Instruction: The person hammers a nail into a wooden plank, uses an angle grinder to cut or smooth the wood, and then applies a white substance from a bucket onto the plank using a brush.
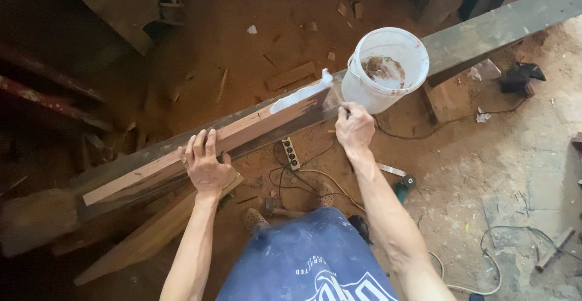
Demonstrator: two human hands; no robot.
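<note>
Overhead view. My left hand (pixel 205 164) lies flat, fingers spread, on the long wooden plank (pixel 200 146) — its long axis runs from lower left to upper right. My right hand (pixel 354 126) grips a stick (only partly visible) beside the white bucket (pixel 388 67); the white glue smear (pixel 300 95) lies between my hands, nearer the right.
</note>
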